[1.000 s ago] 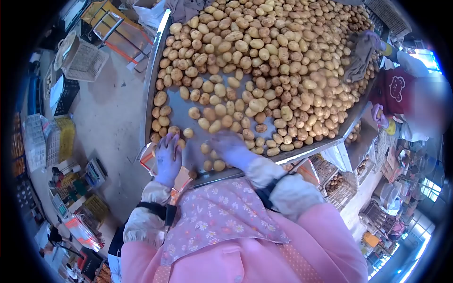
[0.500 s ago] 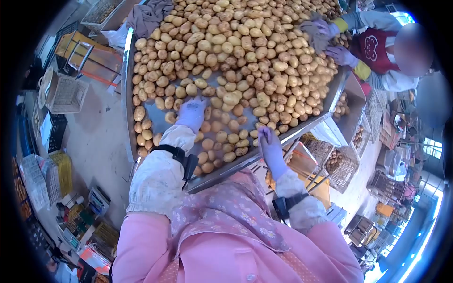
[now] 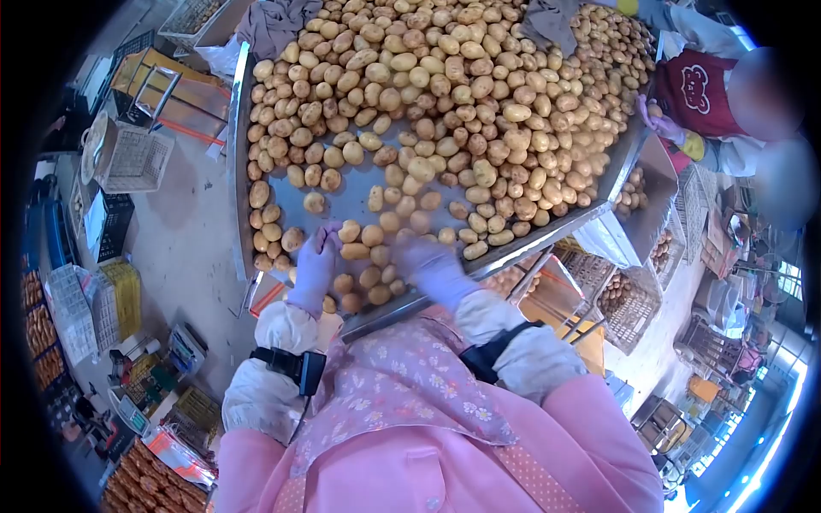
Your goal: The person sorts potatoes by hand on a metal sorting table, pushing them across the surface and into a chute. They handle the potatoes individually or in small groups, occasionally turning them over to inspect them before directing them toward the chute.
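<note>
Where potatoes [image 3: 445, 94] heap, steel table [image 3: 346, 201] bare; concrete floor [image 3: 192, 231].

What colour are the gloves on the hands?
Light purple gloves, clearest in the head view.

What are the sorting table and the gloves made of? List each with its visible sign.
Sorting table: looks like bare sheet metal, likely steel; grey, glossy, with a bright rim.
Gloves on the left hand and right hand: pale purple, smooth, close-fitting; probably thin rubber or nitrile, not certain.

A metal table [image 3: 342, 201] with raised edges carries a dense heap of potatoes [image 3: 445, 94]; a grey cloth [image 3: 547, 21] lies at its far side.
</note>
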A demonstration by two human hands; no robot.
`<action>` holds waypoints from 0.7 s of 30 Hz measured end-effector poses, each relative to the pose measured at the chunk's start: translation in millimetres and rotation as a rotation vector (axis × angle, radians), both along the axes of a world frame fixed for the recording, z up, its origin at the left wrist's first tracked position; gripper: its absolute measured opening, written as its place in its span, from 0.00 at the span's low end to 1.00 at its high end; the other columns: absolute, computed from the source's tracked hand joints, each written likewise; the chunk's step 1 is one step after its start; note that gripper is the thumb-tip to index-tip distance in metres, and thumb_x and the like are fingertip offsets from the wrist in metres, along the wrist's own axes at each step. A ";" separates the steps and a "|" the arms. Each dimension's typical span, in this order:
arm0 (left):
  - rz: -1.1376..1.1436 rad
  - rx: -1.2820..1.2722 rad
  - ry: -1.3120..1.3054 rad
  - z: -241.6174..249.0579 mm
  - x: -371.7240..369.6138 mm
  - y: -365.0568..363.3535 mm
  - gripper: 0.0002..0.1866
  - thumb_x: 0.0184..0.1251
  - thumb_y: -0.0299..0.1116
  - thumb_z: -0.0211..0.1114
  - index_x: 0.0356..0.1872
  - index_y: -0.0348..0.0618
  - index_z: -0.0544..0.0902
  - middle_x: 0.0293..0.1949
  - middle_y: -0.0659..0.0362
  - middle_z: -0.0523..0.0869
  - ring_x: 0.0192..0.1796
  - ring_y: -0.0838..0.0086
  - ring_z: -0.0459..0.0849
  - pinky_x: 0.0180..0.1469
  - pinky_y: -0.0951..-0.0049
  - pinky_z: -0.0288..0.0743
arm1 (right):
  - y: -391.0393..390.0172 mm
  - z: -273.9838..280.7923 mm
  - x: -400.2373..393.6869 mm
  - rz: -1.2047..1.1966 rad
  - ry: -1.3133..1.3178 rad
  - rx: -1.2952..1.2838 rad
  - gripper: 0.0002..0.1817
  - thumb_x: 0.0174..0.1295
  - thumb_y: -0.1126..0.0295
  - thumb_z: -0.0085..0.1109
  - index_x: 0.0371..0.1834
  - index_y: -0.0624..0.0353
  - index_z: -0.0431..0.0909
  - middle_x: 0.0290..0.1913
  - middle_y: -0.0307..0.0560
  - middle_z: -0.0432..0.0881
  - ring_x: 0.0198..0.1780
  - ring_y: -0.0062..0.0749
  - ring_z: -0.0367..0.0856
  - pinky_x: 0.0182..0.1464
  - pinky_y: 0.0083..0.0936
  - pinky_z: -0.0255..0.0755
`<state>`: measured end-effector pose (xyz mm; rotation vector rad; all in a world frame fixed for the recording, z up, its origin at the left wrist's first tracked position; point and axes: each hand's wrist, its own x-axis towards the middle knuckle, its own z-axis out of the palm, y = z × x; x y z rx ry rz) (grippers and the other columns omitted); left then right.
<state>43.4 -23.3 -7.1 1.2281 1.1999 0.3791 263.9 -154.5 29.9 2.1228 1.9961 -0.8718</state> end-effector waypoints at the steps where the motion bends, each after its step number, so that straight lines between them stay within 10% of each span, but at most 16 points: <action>1: 0.001 0.001 0.000 4.0 0.5 -5.4 0.14 0.78 0.26 0.54 0.57 0.43 0.83 0.34 0.68 0.80 0.32 0.84 0.76 0.34 0.81 0.70 | -1.4 -13.4 -19.5 0.036 0.017 -0.041 0.21 0.63 0.71 0.61 0.61 0.46 0.78 0.67 0.50 0.74 0.51 0.46 0.87 0.45 0.38 0.84; 5: 0.188 -0.164 -0.123 22.0 7.9 -22.4 0.15 0.80 0.27 0.55 0.62 0.37 0.79 0.41 0.65 0.82 0.38 0.83 0.79 0.41 0.81 0.73 | 2.2 -28.0 -36.8 -0.031 0.042 -0.023 0.19 0.65 0.68 0.61 0.60 0.47 0.80 0.64 0.52 0.77 0.48 0.47 0.87 0.47 0.39 0.83; 7: 0.174 0.010 -0.126 33.8 20.8 -32.7 0.15 0.77 0.25 0.58 0.61 0.37 0.80 0.44 0.62 0.84 0.43 0.78 0.82 0.47 0.77 0.76 | -1.9 -36.4 -18.4 -0.418 0.514 0.295 0.19 0.69 0.66 0.61 0.63 0.49 0.77 0.53 0.49 0.84 0.48 0.45 0.88 0.47 0.43 0.84; 9: 0.080 0.178 -0.239 42.6 49.9 -63.9 0.19 0.72 0.24 0.60 0.62 0.36 0.79 0.48 0.55 0.85 0.49 0.69 0.83 0.52 0.69 0.77 | -9.5 -14.6 -6.7 -0.829 0.980 -0.051 0.20 0.74 0.61 0.59 0.65 0.52 0.76 0.58 0.44 0.84 0.56 0.38 0.85 0.59 0.39 0.80; 11: -0.528 0.435 -0.098 75.5 89.0 -77.0 0.31 0.68 0.30 0.63 0.71 0.30 0.71 0.66 0.36 0.78 0.71 0.45 0.74 0.74 0.50 0.66 | -32.0 -1.1 -5.0 -1.419 2.128 -0.049 0.20 0.78 0.58 0.53 0.66 0.56 0.75 0.60 0.44 0.82 0.64 0.35 0.79 0.69 0.39 0.73; 13: -0.734 0.802 -0.007 63.5 106.7 -130.3 0.42 0.74 0.46 0.59 0.79 0.27 0.56 0.76 0.27 0.59 0.80 0.33 0.54 0.83 0.44 0.45 | -68.4 22.9 0.0 -1.022 1.673 0.430 0.22 0.80 0.56 0.48 0.66 0.58 0.74 0.62 0.49 0.81 0.67 0.38 0.77 0.72 0.39 0.71; 14: -0.960 0.516 -0.133 87.3 120.4 -120.5 0.42 0.77 0.50 0.54 0.80 0.29 0.53 0.77 0.27 0.57 0.81 0.34 0.52 0.83 0.46 0.45 | -87.4 22.0 20.6 -0.884 1.778 0.400 0.22 0.82 0.56 0.45 0.68 0.57 0.71 0.63 0.51 0.80 0.66 0.40 0.78 0.71 0.40 0.71; 17: -1.073 0.310 -0.357 77.9 136.0 -130.0 0.40 0.75 0.48 0.55 0.82 0.39 0.56 0.77 0.38 0.64 0.80 0.43 0.60 0.81 0.46 0.50 | -191.7 15.2 75.5 -1.547 1.717 0.150 0.13 0.79 0.61 0.52 0.59 0.54 0.76 0.47 0.38 0.80 0.50 0.25 0.79 0.50 0.23 0.76; 18: -1.083 0.310 -0.368 66.3 139.1 -129.3 0.40 0.75 0.48 0.55 0.82 0.39 0.56 0.77 0.38 0.64 0.80 0.43 0.60 0.81 0.46 0.50 | -217.9 20.8 81.6 -1.049 0.849 0.362 0.15 0.77 0.63 0.56 0.62 0.54 0.77 0.48 0.37 0.80 0.52 0.25 0.79 0.49 0.23 0.76; 21: -1.056 0.886 -0.060 37.4 142.4 -106.7 0.33 0.74 0.44 0.56 0.77 0.42 0.65 0.76 0.42 0.67 0.79 0.48 0.64 0.80 0.47 0.52 | -298.6 11.7 127.0 -1.344 0.307 0.552 0.18 0.73 0.68 0.62 0.64 0.58 0.76 0.54 0.42 0.81 0.53 0.28 0.80 0.51 0.25 0.76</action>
